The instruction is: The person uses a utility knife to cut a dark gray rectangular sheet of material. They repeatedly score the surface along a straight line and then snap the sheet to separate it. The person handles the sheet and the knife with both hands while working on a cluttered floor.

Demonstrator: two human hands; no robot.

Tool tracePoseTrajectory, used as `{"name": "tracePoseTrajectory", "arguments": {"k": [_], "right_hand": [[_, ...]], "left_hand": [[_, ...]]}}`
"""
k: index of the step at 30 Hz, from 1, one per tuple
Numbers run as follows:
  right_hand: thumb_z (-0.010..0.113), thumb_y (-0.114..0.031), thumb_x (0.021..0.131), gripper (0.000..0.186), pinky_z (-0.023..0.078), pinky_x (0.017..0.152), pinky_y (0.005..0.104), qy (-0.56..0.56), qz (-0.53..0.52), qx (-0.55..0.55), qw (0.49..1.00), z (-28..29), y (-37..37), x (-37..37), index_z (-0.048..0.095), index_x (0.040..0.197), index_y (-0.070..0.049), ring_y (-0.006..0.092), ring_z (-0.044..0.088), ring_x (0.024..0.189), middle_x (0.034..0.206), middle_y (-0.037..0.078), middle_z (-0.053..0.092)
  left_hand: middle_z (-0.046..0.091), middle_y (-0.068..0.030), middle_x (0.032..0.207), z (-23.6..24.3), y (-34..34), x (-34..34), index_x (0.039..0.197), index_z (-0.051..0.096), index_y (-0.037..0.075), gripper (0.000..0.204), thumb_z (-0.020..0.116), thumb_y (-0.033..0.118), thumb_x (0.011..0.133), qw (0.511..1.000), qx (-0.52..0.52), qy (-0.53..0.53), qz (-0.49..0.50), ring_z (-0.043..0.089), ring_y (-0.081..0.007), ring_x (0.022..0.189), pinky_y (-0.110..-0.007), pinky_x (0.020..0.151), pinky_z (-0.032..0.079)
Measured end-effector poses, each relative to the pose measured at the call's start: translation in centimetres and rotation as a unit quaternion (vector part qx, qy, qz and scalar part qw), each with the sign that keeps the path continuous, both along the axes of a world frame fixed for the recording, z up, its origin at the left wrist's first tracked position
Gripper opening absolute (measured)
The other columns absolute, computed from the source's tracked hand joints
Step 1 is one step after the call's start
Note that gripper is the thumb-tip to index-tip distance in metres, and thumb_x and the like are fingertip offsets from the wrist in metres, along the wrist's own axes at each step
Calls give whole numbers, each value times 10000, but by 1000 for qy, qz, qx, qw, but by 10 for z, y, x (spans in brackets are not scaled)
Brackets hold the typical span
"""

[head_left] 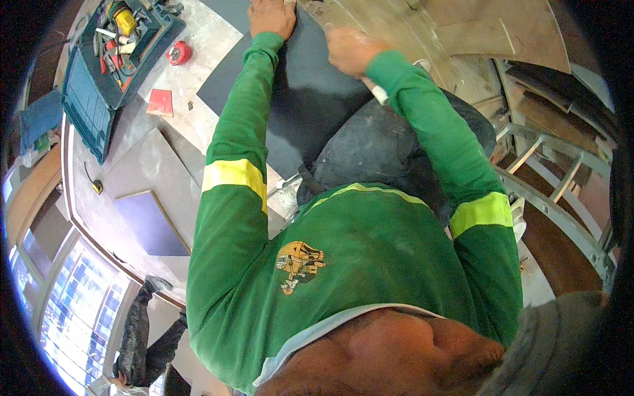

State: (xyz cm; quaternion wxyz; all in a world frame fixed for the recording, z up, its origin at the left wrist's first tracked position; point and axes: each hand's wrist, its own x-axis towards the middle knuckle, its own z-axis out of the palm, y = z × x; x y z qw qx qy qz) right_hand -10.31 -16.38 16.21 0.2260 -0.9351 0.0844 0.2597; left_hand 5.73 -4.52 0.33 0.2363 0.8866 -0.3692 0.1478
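Observation:
My left hand point(271, 16) rests at the top of a dark grey panel point(297, 92), its fingers extended and partly cut off by the frame. To its right, my right hand point(356, 49) is closed at the panel's edge, slightly blurred; what it holds is unclear. A white cylindrical piece point(375, 91) shows just below that hand, beside my green cuff and my dark trouser leg.
A blue toolbox point(86, 112) with tools, a red round case point(178, 53), a red pad point(160, 102) and loose boards point(142, 218) lie left. An aluminium ladder point(564, 178) and wooden sheets point(469, 36) are right. Another person's legs point(139, 330) show lower left, near a window.

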Motion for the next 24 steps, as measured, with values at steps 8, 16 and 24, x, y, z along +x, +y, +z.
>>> {"name": "tracePoseTrajectory", "arguments": {"k": [8, 16, 24], "right_hand": [[556, -140, 921, 398, 584, 906, 536, -4, -2, 8, 1000, -9, -15, 10, 605, 1225, 112, 491, 714, 1031, 1088, 358, 703], [561, -170, 926, 398, 574, 918, 547, -13, -33, 18, 999, -33, -9, 10, 617, 1214, 99, 497, 703, 1056, 1113, 324, 713], [516, -170, 957, 403, 569, 938, 545, 10, -43, 27, 999, -38, -11, 1, 599, 1268, 71, 485, 698, 1088, 1171, 324, 699]], "left_hand": [[636, -158, 1132, 1, 3, 3, 1015, 694, 64, 266, 527, 271, 1016, 999, 6, 38, 1, 547, -396, 1145, -518, 965, 445], [691, -111, 1158, -5, 0, 7, 1053, 747, 88, 361, 508, 357, 1028, 1000, 7, 26, -14, 564, -379, 1179, -512, 981, 470], [708, -125, 1188, -9, -3, 9, 1082, 768, 66, 428, 494, 391, 1034, 999, 8, 31, -22, 570, -383, 1194, -518, 1016, 465]]}}
